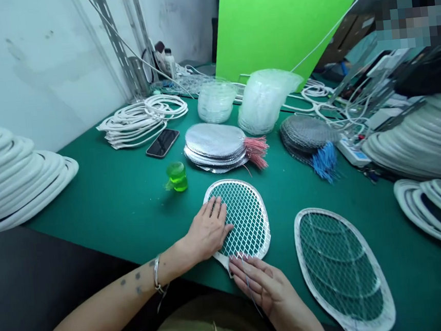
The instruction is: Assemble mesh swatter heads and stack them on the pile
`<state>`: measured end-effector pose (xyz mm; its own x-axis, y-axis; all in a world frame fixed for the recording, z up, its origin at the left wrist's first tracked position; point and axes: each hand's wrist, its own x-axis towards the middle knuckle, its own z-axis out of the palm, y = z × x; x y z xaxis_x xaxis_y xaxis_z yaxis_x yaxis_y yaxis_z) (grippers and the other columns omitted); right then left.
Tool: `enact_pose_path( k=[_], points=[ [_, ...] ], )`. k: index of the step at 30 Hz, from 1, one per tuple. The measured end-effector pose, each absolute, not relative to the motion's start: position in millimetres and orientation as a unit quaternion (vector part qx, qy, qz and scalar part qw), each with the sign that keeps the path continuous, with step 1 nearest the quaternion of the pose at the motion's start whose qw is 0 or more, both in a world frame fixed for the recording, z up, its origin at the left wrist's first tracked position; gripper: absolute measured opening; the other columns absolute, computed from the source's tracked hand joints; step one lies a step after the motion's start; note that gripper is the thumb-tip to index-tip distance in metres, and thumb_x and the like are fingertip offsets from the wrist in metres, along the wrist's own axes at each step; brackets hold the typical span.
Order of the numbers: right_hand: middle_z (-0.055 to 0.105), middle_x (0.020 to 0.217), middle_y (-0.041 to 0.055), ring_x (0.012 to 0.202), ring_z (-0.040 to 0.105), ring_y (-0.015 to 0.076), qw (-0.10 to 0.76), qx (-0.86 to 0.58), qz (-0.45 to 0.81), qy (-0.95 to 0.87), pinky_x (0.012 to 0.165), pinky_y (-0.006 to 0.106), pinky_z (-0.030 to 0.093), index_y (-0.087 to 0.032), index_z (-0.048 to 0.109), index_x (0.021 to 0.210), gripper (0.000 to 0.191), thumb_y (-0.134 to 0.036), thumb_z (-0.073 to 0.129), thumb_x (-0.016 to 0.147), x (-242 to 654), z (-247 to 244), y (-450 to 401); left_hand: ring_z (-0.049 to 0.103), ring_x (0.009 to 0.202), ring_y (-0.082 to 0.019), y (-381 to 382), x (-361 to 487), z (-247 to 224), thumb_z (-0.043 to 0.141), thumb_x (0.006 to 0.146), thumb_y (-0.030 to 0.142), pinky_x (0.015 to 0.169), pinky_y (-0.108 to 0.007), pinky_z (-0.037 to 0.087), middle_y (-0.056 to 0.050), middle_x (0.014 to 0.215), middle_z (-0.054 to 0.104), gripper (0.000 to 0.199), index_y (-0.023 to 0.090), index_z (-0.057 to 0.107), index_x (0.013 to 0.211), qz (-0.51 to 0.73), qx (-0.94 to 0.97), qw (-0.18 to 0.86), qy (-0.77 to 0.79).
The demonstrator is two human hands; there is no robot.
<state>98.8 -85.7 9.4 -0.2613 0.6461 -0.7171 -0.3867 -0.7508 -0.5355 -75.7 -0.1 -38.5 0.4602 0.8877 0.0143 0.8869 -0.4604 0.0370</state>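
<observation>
A white racket-shaped frame (266, 218) with silvery diamond mesh across it lies on the green table near the front edge. My left hand (209, 229) rests flat on the left part of the mesh, fingers spread. At the frame's lower edge, near its neck, is my right hand (267, 287), palm partly showing and fingers stretched out toward the left. A thin bluish wire (248, 281) hangs from the mesh across its fingers. To the right lies a second racket frame (301, 253) with dark mesh and curved clear strips over it.
Beyond the racket lie stacked silver mesh sheets (216, 140) with red wires and dark mesh sheets (306, 132) with blue wires. A green jar (177, 177) and a phone (162, 143) are at left. White frame stacks (9, 179) flank the table (124, 215).
</observation>
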Motion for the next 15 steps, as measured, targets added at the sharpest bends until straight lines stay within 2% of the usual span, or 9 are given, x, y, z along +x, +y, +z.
enact_pose_path(
  k=[3, 5, 6, 7, 9, 11, 13, 15],
  points=[
    [0.072, 0.11, 0.012, 0.1, 0.068, 0.0246, 0.193, -0.55, 0.776, -0.241, 0.087, 0.033, 0.055, -0.014, 0.063, 0.119, 0.059, -0.05, 0.075, 0.074, 126.5, 21.1, -95.4, 0.025, 0.143, -0.035, -0.9, -77.8, -37.8, 0.033, 0.101, 0.042, 0.114, -0.047, 0.028, -0.022, 0.151, 0.033, 0.06, 0.001, 0.038, 0.144, 0.007, 0.861, 0.005, 0.508],
    [0.075, 0.093, 0.0105, 0.079, 0.072, 0.0231, 0.13, -0.585, 0.699, -0.389, 0.071, 0.033, 0.057, -0.016, 0.066, 0.116, 0.056, -0.059, 0.063, 0.081, 141.5, 26.2, -90.0, 0.023, 0.144, -0.035, -2.3, -78.6, -37.6, 0.031, 0.101, 0.042, 0.115, -0.048, 0.027, -0.023, 0.152, 0.032, 0.06, 0.0, 0.037, 0.144, 0.004, 0.863, 0.003, 0.505],
    [0.075, 0.089, 0.0096, 0.075, 0.071, 0.0224, 0.127, -0.604, 0.626, -0.477, 0.067, 0.033, 0.056, -0.017, 0.067, 0.115, 0.054, -0.061, 0.055, 0.085, 145.8, 27.0, -82.8, 0.022, 0.144, -0.035, -3.2, -78.8, -37.7, 0.03, 0.102, 0.042, 0.115, -0.048, 0.027, -0.023, 0.152, 0.031, 0.06, 0.001, 0.037, 0.144, 0.005, 0.863, 0.002, 0.505],
    [0.075, 0.092, 0.0093, 0.077, 0.071, 0.0227, 0.137, -0.613, 0.535, -0.565, 0.069, 0.034, 0.056, -0.019, 0.067, 0.116, 0.052, -0.059, 0.048, 0.09, 147.4, 26.0, -73.0, 0.022, 0.144, -0.035, -4.1, -78.8, -38.1, 0.03, 0.102, 0.042, 0.115, -0.048, 0.026, -0.023, 0.152, 0.031, 0.06, 0.001, 0.037, 0.144, 0.008, 0.863, 0.001, 0.506],
    [0.07, 0.115, 0.0106, 0.104, 0.066, 0.0267, 0.152, -0.574, 0.343, -0.728, 0.089, 0.041, 0.051, -0.021, 0.06, 0.127, 0.049, -0.053, 0.039, 0.096, 144.2, 17.9, -48.5, 0.022, 0.144, -0.035, -5.0, -78.6, -39.8, 0.03, 0.101, 0.042, 0.116, -0.048, 0.026, -0.023, 0.152, 0.03, 0.06, 0.0, 0.038, 0.144, 0.018, 0.863, 0.0, 0.505],
    [0.047, 0.145, 0.0119, 0.136, 0.039, 0.0299, 0.118, -0.46, 0.201, -0.857, 0.112, 0.049, 0.031, -0.017, 0.046, 0.141, 0.056, -0.05, 0.037, 0.097, 136.7, 2.3, -23.2, 0.023, 0.144, -0.034, -4.2, -78.6, -42.2, 0.031, 0.101, 0.042, 0.116, -0.048, 0.026, -0.023, 0.151, 0.031, 0.06, 0.0, 0.039, 0.143, 0.029, 0.864, 0.002, 0.502],
    [0.023, 0.157, 0.0122, 0.145, 0.016, 0.0284, 0.059, -0.335, 0.135, -0.931, 0.118, 0.051, 0.014, -0.013, 0.022, 0.152, 0.071, -0.054, 0.037, 0.096, 130.9, -16.4, -3.9, 0.023, 0.144, -0.034, -1.8, -79.7, -43.3, 0.033, 0.101, 0.039, 0.116, -0.048, 0.025, -0.023, 0.151, 0.032, 0.058, -0.001, 0.039, 0.143, 0.038, 0.865, 0.007, 0.499],
    [0.012, 0.158, 0.0114, 0.146, 0.011, 0.0254, 0.012, -0.268, 0.118, -0.956, 0.119, 0.049, 0.01, -0.014, 0.001, 0.153, 0.08, -0.057, 0.035, 0.095, 129.5, -32.5, 6.5, 0.022, 0.144, -0.034, -0.8, -82.4, -40.1, 0.033, 0.101, 0.035, 0.116, -0.049, 0.025, -0.025, 0.151, 0.032, 0.056, -0.003, 0.038, 0.142, 0.051, 0.866, 0.019, 0.497]
  ],
)
